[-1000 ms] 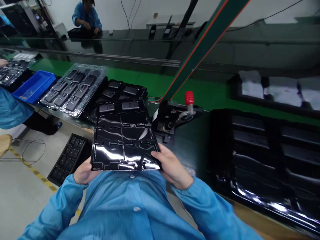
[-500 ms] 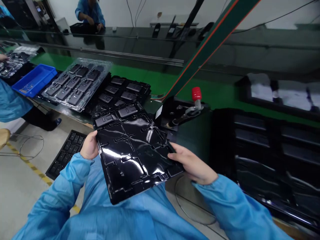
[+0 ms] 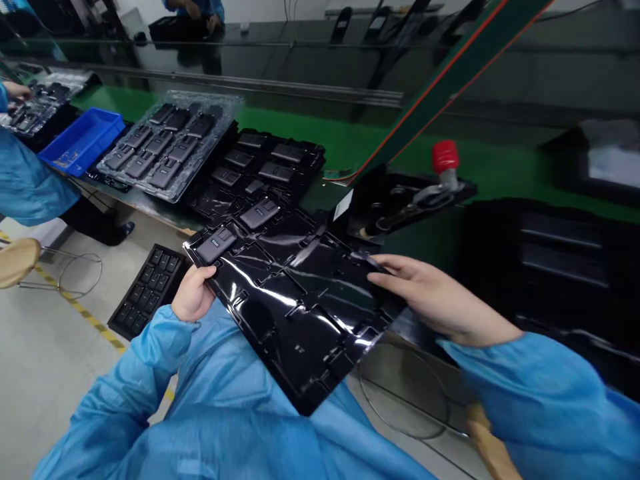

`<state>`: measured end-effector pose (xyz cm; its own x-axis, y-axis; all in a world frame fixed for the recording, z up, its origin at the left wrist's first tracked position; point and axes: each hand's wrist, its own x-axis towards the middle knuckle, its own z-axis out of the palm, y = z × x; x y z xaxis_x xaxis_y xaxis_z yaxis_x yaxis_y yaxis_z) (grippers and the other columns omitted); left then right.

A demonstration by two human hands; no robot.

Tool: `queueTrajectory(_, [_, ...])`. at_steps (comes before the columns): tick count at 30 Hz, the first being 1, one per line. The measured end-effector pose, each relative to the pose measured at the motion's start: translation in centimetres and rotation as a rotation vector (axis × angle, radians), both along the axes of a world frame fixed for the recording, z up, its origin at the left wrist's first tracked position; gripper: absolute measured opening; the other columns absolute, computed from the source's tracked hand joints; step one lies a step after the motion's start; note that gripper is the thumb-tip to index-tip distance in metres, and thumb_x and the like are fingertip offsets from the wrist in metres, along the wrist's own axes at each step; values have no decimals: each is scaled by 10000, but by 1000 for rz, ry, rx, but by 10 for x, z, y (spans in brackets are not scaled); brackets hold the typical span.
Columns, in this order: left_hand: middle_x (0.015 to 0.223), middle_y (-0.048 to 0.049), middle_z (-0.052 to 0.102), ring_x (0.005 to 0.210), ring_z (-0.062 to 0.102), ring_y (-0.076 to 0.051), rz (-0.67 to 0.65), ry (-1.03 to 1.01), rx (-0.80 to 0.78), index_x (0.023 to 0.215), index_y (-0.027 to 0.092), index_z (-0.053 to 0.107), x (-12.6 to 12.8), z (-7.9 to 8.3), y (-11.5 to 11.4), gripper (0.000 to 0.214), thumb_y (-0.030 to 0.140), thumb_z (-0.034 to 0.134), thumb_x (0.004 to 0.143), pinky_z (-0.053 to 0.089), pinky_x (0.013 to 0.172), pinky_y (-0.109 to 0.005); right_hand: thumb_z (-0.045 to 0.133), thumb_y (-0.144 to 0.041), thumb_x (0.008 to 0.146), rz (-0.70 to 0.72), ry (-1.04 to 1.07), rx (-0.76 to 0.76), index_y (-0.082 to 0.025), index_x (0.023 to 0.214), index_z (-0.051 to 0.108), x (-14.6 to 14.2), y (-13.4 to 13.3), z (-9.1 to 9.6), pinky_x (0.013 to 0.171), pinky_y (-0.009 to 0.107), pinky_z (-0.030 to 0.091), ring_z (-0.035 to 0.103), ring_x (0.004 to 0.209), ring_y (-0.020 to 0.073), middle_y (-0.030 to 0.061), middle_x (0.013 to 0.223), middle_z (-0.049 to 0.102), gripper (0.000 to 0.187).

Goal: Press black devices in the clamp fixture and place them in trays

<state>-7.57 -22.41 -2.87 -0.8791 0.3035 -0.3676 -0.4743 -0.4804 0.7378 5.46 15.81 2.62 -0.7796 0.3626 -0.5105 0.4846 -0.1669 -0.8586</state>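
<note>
A glossy black moulded tray [image 3: 300,300] lies tilted over my lap, turned with one corner toward me. Two dark rectangular parts [image 3: 235,230] sit in its far pockets; the other pockets hold nothing. My left hand [image 3: 194,297] is closed on the tray's left edge, thumb on top. My right hand [image 3: 435,300] grips the tray's right edge with fingers stretched along it. Both sleeves are blue.
More black trays with parts [image 3: 260,167] and a clear tray [image 3: 165,143] lie on the bench by a green belt [image 3: 350,143]. A red-knobbed clamp fixture [image 3: 415,197] stands right of them. A blue bin [image 3: 80,140], a floor tray [image 3: 147,290], a stool [image 3: 17,260] and a co-worker's sleeve [image 3: 25,187] are at left.
The tray has swung clockwise and rightward, from square in front of me to corner-first. My left hand moved up its left edge; my right hand shifted right.
</note>
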Motion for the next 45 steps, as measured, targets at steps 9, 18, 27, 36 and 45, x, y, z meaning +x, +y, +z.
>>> queueTrajectory(9, [1200,-93,825,1212,748,-373,-43,-17,54,1249,229,765,44,-7,1,438,260,859,823,594,1052,-527,877,-434,754,-525,94,-130,-344,946,780,30,-69,-13,834,429,679,756,1062,304,35,1138,788,233])
queueTrajectory(18, [1245,-110,804,1230,727,-360,-166,-10,-23,1209,222,761,46,-4,-4,368,301,846,860,557,1061,-510,820,-480,849,-476,16,-234,-374,1173,746,74,-118,-55,943,565,696,796,1113,361,26,1169,828,349])
queueTrajectory(27, [1087,-62,700,990,673,-230,106,704,-1180,1116,221,656,0,49,-38,323,356,790,855,540,938,-395,954,-462,706,-593,35,-308,-311,1120,767,70,-108,-48,944,484,710,800,1101,347,2,1031,839,479])
queueTrajectory(36, [1039,-157,773,1013,717,-405,-527,1167,-1783,1136,179,718,-4,96,7,444,554,752,901,524,907,-543,983,-436,640,-642,30,-353,-277,1102,765,68,-111,-54,907,438,713,821,997,310,11,1029,839,535])
queueTrajectory(45, [1069,-109,757,913,723,-305,-491,948,-1688,1288,176,682,-13,100,17,496,427,780,871,539,777,-409,991,-436,629,-664,24,-375,-276,1149,765,68,-111,-47,891,456,712,814,1034,333,23,1008,836,589])
